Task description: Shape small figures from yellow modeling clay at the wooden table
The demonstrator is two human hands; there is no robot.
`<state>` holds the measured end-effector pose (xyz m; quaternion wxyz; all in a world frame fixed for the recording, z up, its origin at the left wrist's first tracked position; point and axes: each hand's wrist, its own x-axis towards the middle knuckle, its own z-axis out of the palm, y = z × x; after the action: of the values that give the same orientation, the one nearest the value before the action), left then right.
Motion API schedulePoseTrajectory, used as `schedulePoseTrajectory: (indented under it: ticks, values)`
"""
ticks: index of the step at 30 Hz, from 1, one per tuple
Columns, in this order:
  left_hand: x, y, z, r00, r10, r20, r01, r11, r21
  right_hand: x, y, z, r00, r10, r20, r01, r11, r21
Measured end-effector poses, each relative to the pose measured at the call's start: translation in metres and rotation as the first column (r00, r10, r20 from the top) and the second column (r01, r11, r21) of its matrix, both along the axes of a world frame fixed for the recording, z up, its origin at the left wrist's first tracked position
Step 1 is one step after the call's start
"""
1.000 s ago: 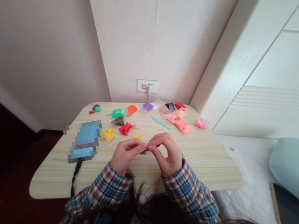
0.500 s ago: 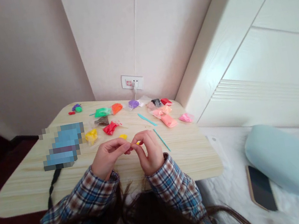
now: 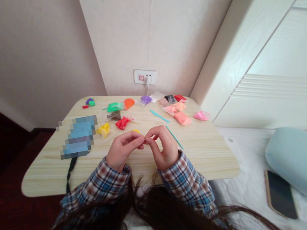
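Observation:
Above the near middle of the wooden table, my left hand (image 3: 123, 149) and my right hand (image 3: 163, 148) meet at the fingertips. Both are closed in a pinch, thumbs against forefingers. Whatever lies between the fingertips is hidden or too small to make out. Just behind my left fingers, a bit of yellow clay (image 3: 136, 130) shows on the table. Beside my right hand lies a thin teal stick (image 3: 174, 137), and farther back a light-blue plastic clay knife (image 3: 159, 116). A bag of red clay (image 3: 123, 122) and a bag of yellow clay (image 3: 104, 130) lie beyond my left hand.
Bags of green (image 3: 115, 106), orange (image 3: 129, 103), purple (image 3: 146, 99) and pink clay (image 3: 201, 115) sit across the table (image 3: 208, 157). Small shaped clay pieces (image 3: 91, 102) are at its far left corner. A blurred-out blue item (image 3: 80, 136) lies left; a phone (image 3: 280, 193) rests on the bed.
The camera view swung right and then partly back, shifting everything in the picture. My hands keep the same fingertip pinch, and the things on the table have not moved.

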<state>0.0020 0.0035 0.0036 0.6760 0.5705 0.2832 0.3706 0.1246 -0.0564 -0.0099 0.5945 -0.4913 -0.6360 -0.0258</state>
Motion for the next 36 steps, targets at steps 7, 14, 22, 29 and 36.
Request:
schedulePoseTrajectory:
  ticks: [7, 14, 22, 29, 36]
  values:
    - [0.000, 0.000, 0.000, 0.999, 0.014, 0.035, -0.012, 0.999, -0.052, 0.000, -0.001, -0.003, 0.999, 0.034, -0.005, -0.034, 0.998, -0.051]
    - [-0.002, 0.000, -0.002, 0.999, -0.010, 0.040, 0.012, 0.999, -0.039, -0.001, -0.004, -0.001, 1.000, -0.001, -0.017, 0.001, 0.999, -0.039]
    - [0.000, -0.001, -0.004, 0.994, -0.069, 0.079, 0.072, 0.997, -0.036, 0.002, -0.002, -0.005, 0.998, -0.031, -0.062, 0.026, 0.997, -0.078]
    - [-0.001, -0.001, -0.001, 0.994, -0.032, 0.101, 0.038, 0.998, -0.052, -0.005, -0.001, -0.012, 0.907, 0.052, -0.419, -0.076, 0.996, -0.040]
    - [-0.002, -0.003, 0.001, 0.993, -0.013, 0.120, 0.018, 0.999, -0.043, -0.003, -0.001, -0.012, 0.909, 0.075, -0.410, -0.103, 0.994, -0.047]
